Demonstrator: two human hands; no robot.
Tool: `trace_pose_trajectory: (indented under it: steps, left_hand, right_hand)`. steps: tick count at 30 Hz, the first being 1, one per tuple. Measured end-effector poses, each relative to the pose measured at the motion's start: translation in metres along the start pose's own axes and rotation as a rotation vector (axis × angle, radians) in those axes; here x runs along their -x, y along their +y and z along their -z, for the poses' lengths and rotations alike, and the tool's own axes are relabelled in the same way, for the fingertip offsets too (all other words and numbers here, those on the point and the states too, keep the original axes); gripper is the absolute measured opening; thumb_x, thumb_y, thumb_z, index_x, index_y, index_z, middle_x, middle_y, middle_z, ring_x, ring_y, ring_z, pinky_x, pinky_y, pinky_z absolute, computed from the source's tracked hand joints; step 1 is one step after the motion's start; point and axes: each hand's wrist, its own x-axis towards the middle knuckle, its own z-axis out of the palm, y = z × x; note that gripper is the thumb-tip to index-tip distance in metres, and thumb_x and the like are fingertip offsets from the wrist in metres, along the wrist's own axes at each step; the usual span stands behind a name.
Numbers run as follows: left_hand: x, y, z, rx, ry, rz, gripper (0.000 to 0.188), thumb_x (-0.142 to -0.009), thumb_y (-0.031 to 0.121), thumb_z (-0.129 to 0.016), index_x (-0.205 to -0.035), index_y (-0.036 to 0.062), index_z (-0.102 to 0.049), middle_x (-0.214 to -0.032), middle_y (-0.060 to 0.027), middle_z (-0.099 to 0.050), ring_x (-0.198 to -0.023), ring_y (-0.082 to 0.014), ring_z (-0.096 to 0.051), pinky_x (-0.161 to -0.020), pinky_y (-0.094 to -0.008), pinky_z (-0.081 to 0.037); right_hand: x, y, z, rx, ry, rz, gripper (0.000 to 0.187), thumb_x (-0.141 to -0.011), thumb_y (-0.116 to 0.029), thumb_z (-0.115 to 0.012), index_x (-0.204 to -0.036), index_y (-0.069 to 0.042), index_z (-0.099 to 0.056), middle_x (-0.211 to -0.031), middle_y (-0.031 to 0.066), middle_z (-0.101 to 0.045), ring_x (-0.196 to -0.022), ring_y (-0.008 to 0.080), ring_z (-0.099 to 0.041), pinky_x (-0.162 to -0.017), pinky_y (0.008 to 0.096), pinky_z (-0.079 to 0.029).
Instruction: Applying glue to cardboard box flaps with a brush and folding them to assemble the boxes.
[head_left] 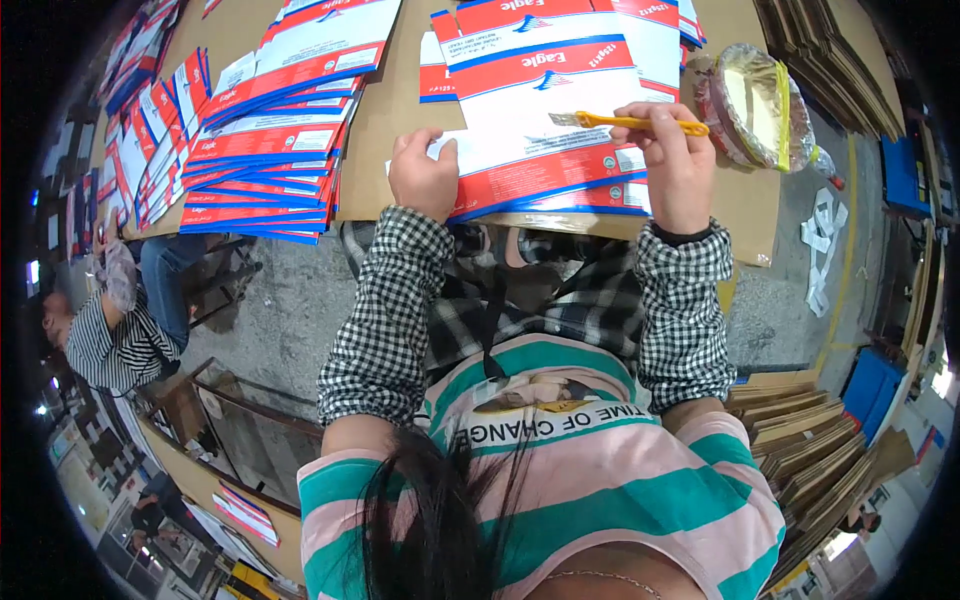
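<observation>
My right hand (680, 165) grips a flat paintbrush (625, 121) by its yellow-orange handle. Its pale bristles point left, over a flattened red, white and blue carton (530, 178). My left hand (425, 175) is at that carton's left end, its fingers curled in with the thumb a little apart. Whatever may be inside those fingers is hidden. More flat cartons of the same print (540, 75) lie overlapped just beyond. Right of my right hand stands a plastic-wrapped basin (716, 110) of pale, creamy stuff, with a yellow strip across it.
A tall, uneven pile of flat cartons (265, 165) sits on the cardboard-covered table (385, 105) to my left. Brown cardboard stacks (800, 425) stand at the right. White strips (822, 250) lie on the floor. A person in a striped top (115, 335) sits at the far left.
</observation>
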Motion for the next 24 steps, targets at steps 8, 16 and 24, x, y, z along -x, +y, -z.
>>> trace_pose_trajectory:
  steps: [8,16,24]
  left_hand:
    - [0.044,0.011,0.008,-0.100,0.098,-0.403,0.045,-0.069,0.018,-0.068,-0.105,-0.0037,-0.054,-0.115,-0.0260,-0.045,-0.102,-0.0385,-0.047,-0.088,-0.0420,-0.039]
    - [0.067,0.013,0.044,-0.321,-0.290,-0.542,0.045,-0.070,0.011,-0.060,-0.112,-0.0013,-0.050,-0.118,-0.0218,-0.048,-0.112,-0.0413,-0.041,-0.097,-0.0469,-0.031]
    - [0.014,0.023,0.093,-0.071,-0.716,-0.368,0.044,-0.071,0.028,-0.069,-0.104,-0.0005,-0.058,-0.100,-0.0171,-0.060,-0.091,-0.0311,-0.058,-0.081,-0.0347,-0.045]
  right_hand:
    - [0.034,-0.015,0.038,-0.154,0.091,0.098,0.019,-0.090,-0.013,-0.044,-0.093,0.004,-0.051,-0.090,0.0152,-0.059,-0.074,0.0191,-0.058,-0.072,0.0309,-0.047]
    - [0.039,-0.031,0.045,-0.153,0.101,0.197,0.018,-0.091,-0.013,-0.042,-0.091,0.004,-0.051,-0.087,0.0126,-0.058,-0.074,0.0180,-0.056,-0.072,0.0306,-0.045]
    - [0.041,-0.080,0.060,-0.179,0.195,0.470,0.021,-0.091,-0.016,-0.042,-0.090,0.002,-0.051,-0.087,0.0133,-0.055,-0.073,0.0186,-0.054,-0.068,0.0300,-0.044]
